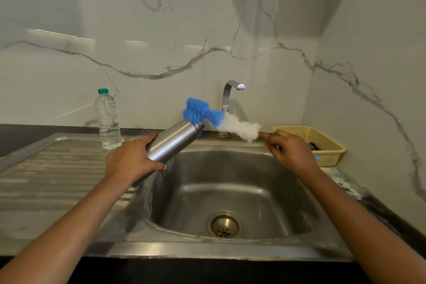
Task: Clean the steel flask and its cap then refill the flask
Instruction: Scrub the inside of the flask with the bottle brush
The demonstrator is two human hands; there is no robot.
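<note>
while the left hand gripped the tilted cylindrical steel flask,
right hand pinched a blue-and-white bristle brush aimed at its mouth.

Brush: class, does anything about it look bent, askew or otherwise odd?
Yes. The brush bends midway: its blue end bunches beside the flask mouth, not plainly inside, while the white end slopes down to the right hand. The left hand holds the flask tilted.
</note>
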